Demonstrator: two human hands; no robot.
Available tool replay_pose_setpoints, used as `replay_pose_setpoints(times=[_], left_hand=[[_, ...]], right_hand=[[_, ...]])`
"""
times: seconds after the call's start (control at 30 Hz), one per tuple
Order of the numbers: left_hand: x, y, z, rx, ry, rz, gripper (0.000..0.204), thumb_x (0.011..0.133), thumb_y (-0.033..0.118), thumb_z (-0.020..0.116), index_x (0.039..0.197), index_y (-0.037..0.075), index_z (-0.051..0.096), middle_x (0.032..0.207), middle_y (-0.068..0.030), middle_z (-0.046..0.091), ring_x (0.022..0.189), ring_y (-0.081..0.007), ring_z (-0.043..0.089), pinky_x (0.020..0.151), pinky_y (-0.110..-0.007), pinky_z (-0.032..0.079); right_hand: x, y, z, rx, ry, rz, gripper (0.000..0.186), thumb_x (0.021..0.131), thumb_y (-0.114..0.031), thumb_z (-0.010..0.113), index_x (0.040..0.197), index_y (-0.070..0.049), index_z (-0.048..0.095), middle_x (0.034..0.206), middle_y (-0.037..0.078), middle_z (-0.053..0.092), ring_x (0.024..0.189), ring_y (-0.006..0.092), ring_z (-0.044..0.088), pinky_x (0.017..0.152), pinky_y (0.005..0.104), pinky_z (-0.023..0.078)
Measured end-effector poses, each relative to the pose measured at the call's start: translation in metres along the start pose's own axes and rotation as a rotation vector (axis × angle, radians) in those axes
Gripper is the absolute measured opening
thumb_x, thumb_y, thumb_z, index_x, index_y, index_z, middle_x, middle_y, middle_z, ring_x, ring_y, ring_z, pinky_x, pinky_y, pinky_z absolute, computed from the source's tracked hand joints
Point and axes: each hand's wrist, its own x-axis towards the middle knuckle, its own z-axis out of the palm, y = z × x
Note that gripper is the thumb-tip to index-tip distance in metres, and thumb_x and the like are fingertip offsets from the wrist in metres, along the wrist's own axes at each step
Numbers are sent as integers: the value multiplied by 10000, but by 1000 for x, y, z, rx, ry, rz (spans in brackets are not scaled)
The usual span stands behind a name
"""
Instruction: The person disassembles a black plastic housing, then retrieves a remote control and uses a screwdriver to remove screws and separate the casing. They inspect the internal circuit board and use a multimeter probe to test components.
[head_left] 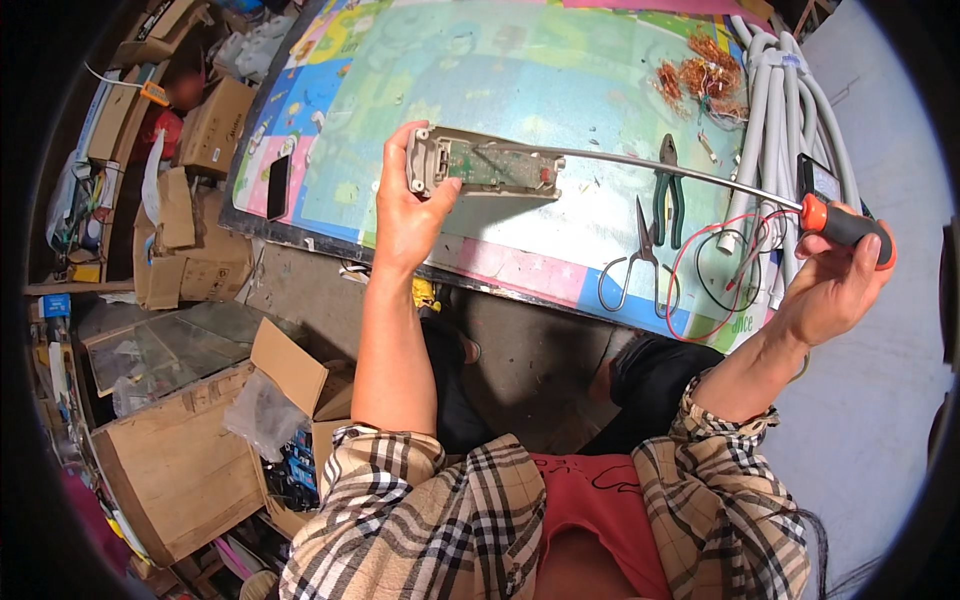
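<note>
My left hand [408, 228] grips one end of an opened grey plastic housing [548, 192] above the table, its thumb along the near edge. Inside the housing lies a green circuit board [490, 168]. My right hand [838, 285] is closed around the red and black handle of a long screwdriver [690, 173]. Its shaft points left over the table and reaches across the housing; I cannot tell whether the tip touches the board. Below the shaft lie pliers with dark green handles [667, 205], scissors [643, 260] and red and black test leads [672, 285].
On the table [400, 90], a dark phone [278, 187] lies at the left edge. Tangled copper wire [708, 78] and bundled white tubes [765, 130] are at the far right, beside a small dark-screened device [818, 180]. Cardboard boxes [217, 125] and a wooden cabinet [180, 450] stand left.
</note>
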Motion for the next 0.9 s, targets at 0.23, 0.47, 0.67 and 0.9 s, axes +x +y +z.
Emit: replay_pose_setpoints(times=[0.23, 0.47, 0.67, 0.9], left_hand=[[-1, 8, 2, -5, 10, -62, 609, 753, -78, 627, 1301, 101, 431, 1026, -27, 546, 861, -105, 533, 754, -247, 452], [-1, 9, 1, -13, 11, -86, 607, 749, -86, 624, 1296, 92, 431, 1073, -40, 548, 939, -120, 545, 839, -266, 461], [-1, 5, 1, 14, 26, -23, 617, 757, -77, 625, 1306, 132, 435, 942, -11, 545, 719, -86, 527, 586, -225, 456], [-1, 5, 1, 8, 21, -44, 614, 753, -78, 631, 1300, 122, 437, 987, -19, 550, 792, -96, 534, 669, -239, 459]], right_hand=[[-4, -4, 7, 27, 0, 13, 281, 984, -205, 439, 1120, 41, 442, 863, 244, 625, 510, 161, 564, 454, 242, 461], [-4, -3, 5, 48, 1, 15, 281, 982, -205, 446, 1121, 39, 449, 865, 244, 625, 503, 162, 557, 450, 236, 453], [-5, -3, 4, 38, 15, 16, 289, 977, -211, 456, 1120, 41, 453, 863, 245, 626, 506, 163, 559, 453, 234, 450], [-4, -5, 4, 38, 0, 14, 292, 980, -214, 456, 1110, 47, 459, 862, 244, 626, 509, 162, 561, 463, 235, 454]])
